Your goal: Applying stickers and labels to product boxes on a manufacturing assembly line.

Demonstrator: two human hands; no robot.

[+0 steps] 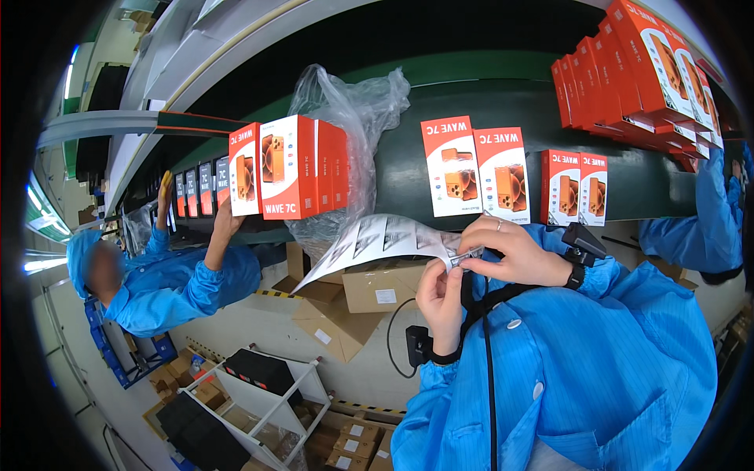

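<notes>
A curved white sheet of labels [377,239] with dark printed shapes hangs in front of me, its right end between my hands. My left hand [441,298] pinches that end with thumb and fingers. My right hand [506,250], a ring on one finger, is closed over a small grey-printed label [469,256] at the same edge. Whether this label is loose from the sheet I cannot tell. Just beyond my hands, two red-and-white phone boxes [450,169] lie side by side on the dark green work surface [408,157].
Two smaller-looking phone boxes [562,188] lie to the right; stacked boxes [620,78] stand far right. Clear plastic [345,118] lies beside a box group [302,169] at left. A co-worker [173,275] reaches in there; another blue sleeve [691,228] shows right. Cartons [377,294] sit below.
</notes>
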